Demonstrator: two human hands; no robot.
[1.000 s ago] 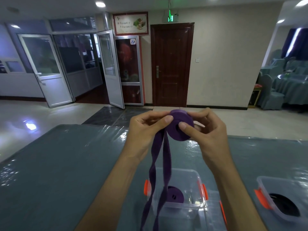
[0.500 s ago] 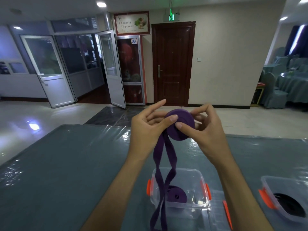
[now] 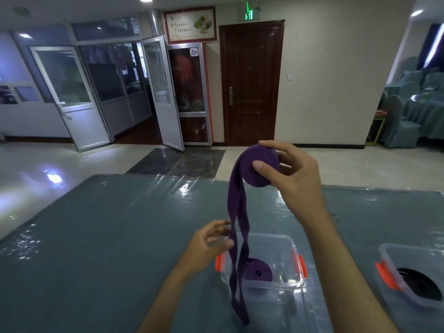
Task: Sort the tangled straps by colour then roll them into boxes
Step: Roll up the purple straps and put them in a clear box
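A person rolls a purple strap [image 3: 236, 227] above a grey-green desk [image 3: 101, 236] covered in glossy clear film. Lower centre of the frame, the left hand [image 3: 211, 239] is loosely open, fingers lightly curled beside the two hanging tails, its thumb just touching or nearly touching one; whether it has a grip cannot be told. At centre, the right hand [image 3: 286, 174] pinches the half-wound purple roll [image 3: 257, 167], thumb on its near face, fingers behind.

The risks, as judged: the roll rests on a one-handed pinch, so a slackened thumb could let the coils spring loose. The tails cross over each other below, and winding them in unguided could trap a twist. They also hang in front of the clear box [image 3: 264, 280], where they might catch its rim or an orange latch [image 3: 218, 263].

That box, lower centre, already holds a finished purple roll [image 3: 258, 272]. At lower right, a second clear box [image 3: 408, 280] holds a black roll [image 3: 420, 284].

Beyond the desk: a polished tile floor, glass doors [image 3: 72, 97] at upper left, a dark wooden door [image 3: 251, 82] at top centre under a green exit sign [image 3: 248, 14], and cloth-covered chairs [image 3: 413, 111] at far right.
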